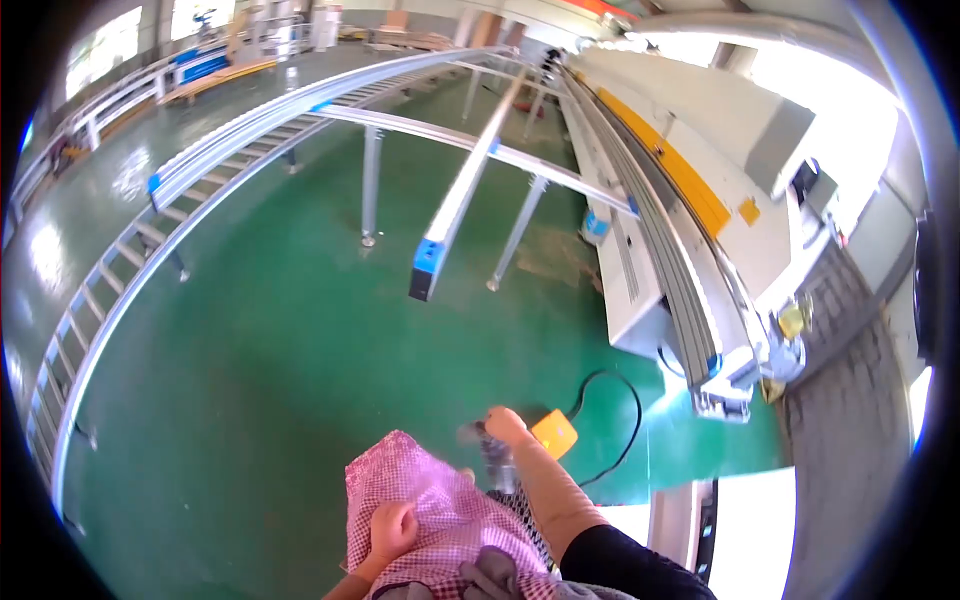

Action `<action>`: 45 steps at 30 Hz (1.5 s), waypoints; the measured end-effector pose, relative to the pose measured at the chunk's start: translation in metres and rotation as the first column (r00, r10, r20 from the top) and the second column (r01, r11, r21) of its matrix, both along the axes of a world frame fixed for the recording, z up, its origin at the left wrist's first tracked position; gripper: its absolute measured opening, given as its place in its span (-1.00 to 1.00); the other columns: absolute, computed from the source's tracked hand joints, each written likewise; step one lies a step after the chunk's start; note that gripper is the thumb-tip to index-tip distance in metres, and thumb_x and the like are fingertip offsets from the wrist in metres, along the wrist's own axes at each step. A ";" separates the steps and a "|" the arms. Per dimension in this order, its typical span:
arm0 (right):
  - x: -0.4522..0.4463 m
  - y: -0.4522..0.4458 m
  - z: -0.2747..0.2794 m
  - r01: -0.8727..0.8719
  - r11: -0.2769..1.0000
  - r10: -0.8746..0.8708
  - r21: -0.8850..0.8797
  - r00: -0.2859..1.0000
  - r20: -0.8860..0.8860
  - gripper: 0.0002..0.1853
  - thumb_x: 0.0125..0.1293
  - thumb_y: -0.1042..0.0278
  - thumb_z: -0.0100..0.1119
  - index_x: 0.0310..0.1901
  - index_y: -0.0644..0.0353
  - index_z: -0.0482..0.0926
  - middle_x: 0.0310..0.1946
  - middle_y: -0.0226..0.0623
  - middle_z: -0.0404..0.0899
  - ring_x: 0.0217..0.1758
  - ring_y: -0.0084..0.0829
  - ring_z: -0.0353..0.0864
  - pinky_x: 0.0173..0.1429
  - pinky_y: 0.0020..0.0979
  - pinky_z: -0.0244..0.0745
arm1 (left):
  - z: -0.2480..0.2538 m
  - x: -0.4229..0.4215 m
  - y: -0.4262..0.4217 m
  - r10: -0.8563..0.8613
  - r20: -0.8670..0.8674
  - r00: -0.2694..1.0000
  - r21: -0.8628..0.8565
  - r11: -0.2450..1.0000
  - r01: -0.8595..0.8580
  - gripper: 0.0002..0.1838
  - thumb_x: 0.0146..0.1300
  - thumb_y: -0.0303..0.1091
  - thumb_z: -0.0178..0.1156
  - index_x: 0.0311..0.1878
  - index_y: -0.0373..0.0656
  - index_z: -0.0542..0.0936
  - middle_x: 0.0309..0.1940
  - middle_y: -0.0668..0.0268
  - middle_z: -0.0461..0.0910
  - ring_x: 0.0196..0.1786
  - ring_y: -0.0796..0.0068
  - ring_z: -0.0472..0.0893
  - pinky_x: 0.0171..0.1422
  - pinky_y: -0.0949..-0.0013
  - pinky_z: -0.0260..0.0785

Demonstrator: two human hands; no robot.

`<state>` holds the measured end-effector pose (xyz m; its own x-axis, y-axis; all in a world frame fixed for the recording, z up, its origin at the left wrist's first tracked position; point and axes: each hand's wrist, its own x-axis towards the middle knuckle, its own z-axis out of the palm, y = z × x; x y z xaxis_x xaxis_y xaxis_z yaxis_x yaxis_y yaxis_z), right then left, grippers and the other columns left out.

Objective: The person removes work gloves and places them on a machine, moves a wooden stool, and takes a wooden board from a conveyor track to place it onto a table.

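Observation:
My left hand [393, 528] is curled into a loose fist in front of the pink checked apron [440, 490]; nothing shows between its fingers. My right arm reaches forward and down, and my right hand [506, 426] is closed. Beside and below it is a grey, blurred shape [492, 452]; I cannot tell whether the hand holds it or it only lies behind. Just right of that hand, a yellow foot pedal [554, 434] sits on the green floor, with a black cable [640, 420] looping away from it.
A long white machine with a yellow strip [665, 160] and metal rails [680, 290] runs along the right. Ahead, an aluminium beam with a blue end cap [427, 262] juts toward me on a legged frame [370, 190]. A roller conveyor [130, 250] curves along the left.

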<state>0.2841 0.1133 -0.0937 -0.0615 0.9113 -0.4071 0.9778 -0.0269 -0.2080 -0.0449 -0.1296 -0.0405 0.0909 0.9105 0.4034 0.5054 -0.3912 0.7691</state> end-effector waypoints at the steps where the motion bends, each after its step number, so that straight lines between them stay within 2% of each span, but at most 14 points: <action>1: -0.002 -0.018 -0.001 -0.207 0.976 0.202 0.071 0.976 0.081 -0.70 0.27 0.30 0.18 -0.05 0.14 0.78 0.10 -0.08 0.70 0.15 -0.04 0.72 0.20 -0.11 0.63 | 0.001 0.000 0.001 0.000 -0.008 1.000 0.004 1.000 0.000 -0.75 0.10 -0.47 0.29 -0.10 -0.16 0.67 -0.42 0.19 0.62 -0.33 0.06 0.60 -0.17 0.05 0.43; 4: -0.017 -0.067 0.053 -0.611 0.775 0.551 0.158 0.777 0.303 -0.71 0.30 0.34 0.13 -0.03 0.09 0.76 -0.02 -0.17 0.72 0.02 -0.15 0.75 0.06 -0.16 0.66 | 0.013 0.007 0.010 -0.046 -0.016 0.999 -0.119 0.992 0.044 -0.64 0.11 -0.50 0.31 0.03 -0.19 0.63 -0.24 0.15 0.65 -0.24 0.15 0.59 -0.14 0.15 0.44; 6: -0.029 -0.099 0.079 -0.360 0.797 0.404 0.485 0.915 0.016 -0.81 0.29 0.26 0.18 -0.18 0.09 0.74 -0.25 -0.25 0.72 -0.15 -0.23 0.74 -0.06 -0.25 0.68 | 0.043 0.016 0.026 -0.188 -0.004 0.982 -0.221 0.958 0.182 -0.42 0.10 -0.37 0.40 0.24 -0.20 0.55 0.09 0.06 0.62 0.08 0.04 0.60 0.14 0.05 0.42; 8: -0.048 -0.134 0.180 0.063 0.983 0.046 0.175 0.830 -0.555 -0.78 0.42 0.22 0.16 -0.07 0.11 0.70 -0.24 -0.19 0.74 -0.17 -0.20 0.74 -0.05 -0.23 0.63 | 0.067 0.034 0.038 -0.087 -0.254 0.963 0.065 0.992 0.107 -0.24 0.10 -0.21 0.45 0.39 -0.20 0.45 0.32 0.01 0.51 0.38 -0.09 0.48 0.39 -0.14 0.24; 12: -0.030 -0.177 0.245 -0.017 0.998 -0.051 -0.065 0.439 -0.897 -0.79 0.55 0.24 0.13 0.01 0.16 0.63 -0.33 -0.38 0.65 -0.32 -0.48 0.64 -0.11 -0.40 0.57 | 0.100 0.076 0.067 -0.144 -0.345 0.928 0.164 0.964 0.210 -0.14 0.13 -0.11 0.45 0.47 -0.22 0.36 0.40 -0.01 0.44 0.52 -0.12 0.34 0.50 -0.25 0.08; 17: 0.010 -0.215 0.254 0.085 0.944 -0.313 -0.317 -0.061 -0.948 -0.76 0.62 0.25 0.06 0.07 0.22 0.57 -0.20 -0.50 0.52 -0.18 -0.70 0.49 -0.07 -0.58 0.54 | 0.092 0.119 0.085 -0.282 0.280 0.918 -0.246 0.903 0.353 -0.48 0.26 -0.34 0.34 0.27 -0.28 0.53 0.15 0.11 0.62 0.20 0.20 0.60 0.36 0.00 0.31; 21: 0.036 -0.215 0.222 0.321 0.931 -0.285 -0.172 0.346 -0.894 -0.73 0.59 0.24 0.12 0.15 0.23 0.53 -0.20 -0.47 0.57 -0.20 -0.64 0.52 -0.13 -0.52 0.54 | 0.107 0.160 0.089 -0.059 0.667 0.742 -0.456 0.756 0.470 -0.67 0.35 -0.58 0.12 0.17 -0.37 0.55 -0.01 0.28 0.66 -0.01 0.44 0.67 0.10 0.32 0.57; 25: 0.043 -0.198 0.202 0.479 0.878 -0.152 0.008 0.294 -0.944 -0.31 0.51 0.32 0.22 0.54 0.13 0.11 -0.25 -0.15 0.64 -0.20 -0.39 0.64 -0.05 -0.33 0.57 | 0.108 0.191 0.112 0.128 0.837 0.532 -0.493 0.599 0.631 -0.74 0.50 -0.37 0.08 0.13 -0.29 0.57 -0.01 0.24 0.67 0.00 0.35 0.69 0.11 0.25 0.60; 28: 0.072 -0.173 0.212 0.484 0.845 -0.161 0.227 0.636 -0.755 -0.22 0.55 0.16 0.16 0.63 0.15 0.01 0.26 0.12 0.47 0.34 -0.20 0.51 0.38 -0.19 0.43 | 0.113 0.222 0.152 0.124 0.879 0.460 -0.450 0.534 0.716 -0.67 0.60 -0.21 -0.02 0.15 -0.25 0.56 0.00 0.20 0.68 0.01 0.29 0.70 0.13 0.19 0.62; 30: 0.096 -0.145 0.217 0.464 0.875 -0.086 0.140 0.433 -0.897 -0.23 0.56 0.13 0.12 0.62 0.20 0.00 0.37 0.17 0.34 0.46 -0.12 0.37 0.47 -0.17 0.34 | 0.125 0.253 0.182 0.144 0.890 0.433 -0.432 0.573 0.696 -0.69 0.60 -0.22 -0.01 0.12 -0.24 0.57 0.01 0.23 0.67 0.03 0.33 0.69 0.16 0.19 0.61; 31: 0.108 -0.130 0.221 0.418 0.906 -0.015 0.071 0.199 -0.980 -0.23 0.57 0.10 0.09 0.62 0.25 0.00 0.49 0.21 0.20 0.59 -0.04 0.23 0.56 -0.14 0.26 | 0.130 0.267 0.201 0.068 0.847 0.528 -0.445 0.634 0.632 -0.72 0.57 -0.31 0.01 0.13 -0.25 0.58 0.01 0.24 0.65 0.05 0.36 0.68 0.19 0.21 0.57; 36: 0.163 -0.067 0.269 0.481 0.845 0.000 0.234 0.438 -0.899 -0.16 0.58 0.26 0.07 0.66 0.25 -0.20 0.53 0.18 0.18 0.47 -0.02 0.45 0.48 -0.23 0.37 | 0.203 0.352 0.294 -0.439 0.273 0.856 -0.087 0.875 0.476 -0.69 0.34 -0.50 0.15 0.14 -0.29 0.59 -0.05 0.27 0.63 0.02 0.36 0.64 0.16 0.27 0.50; 40: 0.220 -0.063 0.318 0.546 0.815 -0.108 -0.196 -0.189 -0.976 -0.17 0.36 0.60 -0.10 0.65 0.29 -0.13 0.53 -0.04 0.26 0.49 -0.25 0.41 0.50 -0.34 0.32 | 0.248 0.425 0.324 -0.480 0.000 0.877 0.192 0.861 0.471 -0.61 0.07 -0.49 0.45 0.00 -0.30 0.65 -0.09 0.11 0.66 -0.10 0.15 0.68 -0.04 0.23 0.54; 45: 0.291 -0.107 0.366 0.618 0.671 -0.012 -0.411 -0.544 -0.839 -0.14 0.35 -0.04 0.02 0.60 0.24 0.13 0.48 -0.03 0.34 0.54 -0.22 0.29 0.63 -0.22 0.06 | 0.287 0.503 0.330 -0.644 -0.180 0.744 0.329 0.673 0.662 -0.68 0.16 -0.47 0.32 0.01 -0.28 0.68 -0.06 0.13 0.67 -0.04 0.06 0.68 0.02 0.12 0.55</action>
